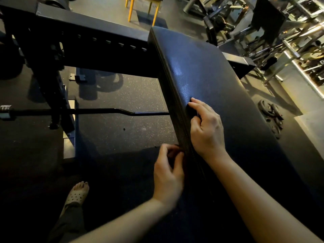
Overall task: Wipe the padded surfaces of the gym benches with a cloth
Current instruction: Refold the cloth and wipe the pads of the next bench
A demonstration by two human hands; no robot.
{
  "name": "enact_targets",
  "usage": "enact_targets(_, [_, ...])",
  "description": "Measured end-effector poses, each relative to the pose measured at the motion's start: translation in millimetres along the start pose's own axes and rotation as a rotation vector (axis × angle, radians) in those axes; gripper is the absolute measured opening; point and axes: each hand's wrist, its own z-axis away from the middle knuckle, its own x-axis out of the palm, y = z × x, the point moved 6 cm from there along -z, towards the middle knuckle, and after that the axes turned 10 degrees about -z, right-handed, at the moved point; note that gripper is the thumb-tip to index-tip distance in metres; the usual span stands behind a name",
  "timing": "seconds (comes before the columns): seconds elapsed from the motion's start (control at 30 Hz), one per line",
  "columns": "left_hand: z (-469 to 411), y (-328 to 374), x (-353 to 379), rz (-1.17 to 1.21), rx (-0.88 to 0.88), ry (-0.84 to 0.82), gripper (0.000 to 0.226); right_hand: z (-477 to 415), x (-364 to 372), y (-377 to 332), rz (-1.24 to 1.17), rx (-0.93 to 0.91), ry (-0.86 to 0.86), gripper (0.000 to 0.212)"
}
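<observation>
Two hands [168, 171] [206, 130] on pad [219, 81], perhaps over cloth [192, 110]

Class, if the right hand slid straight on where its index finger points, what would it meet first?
Probably the stitched left edge of the black leather-look padded bench top; depth is unclear.

Black padded bench [219, 76]; weight plates [271, 114] on floor [122, 102] beside it.

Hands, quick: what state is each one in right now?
Left hand: fingers curled at the side edge of the bench pad; hold cannot be told.
Right hand: fingers curled on the pad top over something dark; cannot be told.
</observation>
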Motion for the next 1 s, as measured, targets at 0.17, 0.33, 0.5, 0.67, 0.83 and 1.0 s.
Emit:
enact_targets(0.17, [-122, 12, -3, -0.055, -0.028, 0.207, 0.01, 0, 1, 1, -0.002, -0.009, 0.011, 0.052])
enact_targets(0.33, [-14, 17, 3, 0.075, 0.07, -0.042, 0.006, 0, -1, 1, -0.003, -0.025, 0.004, 0.054])
enact_targets(0.5, [-111, 21, 1, -0.073, 0.06, 0.148, 0.006, -1, 0, 1, 0.012, -0.03, 0.016, 0.053])
enact_targets(0.67, [-96, 23, 5, -0.063, 0.086, 0.19, 0.007, 0, 0, -3, 0.016, -0.029, 0.009, 0.053])
enact_targets(0.83, [-5, 14, 3, 0.008, 0.15, -0.1, 0.01, 0, 1, 0, 0.016, -0.023, -0.015, 0.052])
enact_targets(1.0, [-76, 18, 5, -0.086, 0.185, 0.047, 0.01, -1, 0, -1, 0.023, -0.026, -0.003, 0.051])
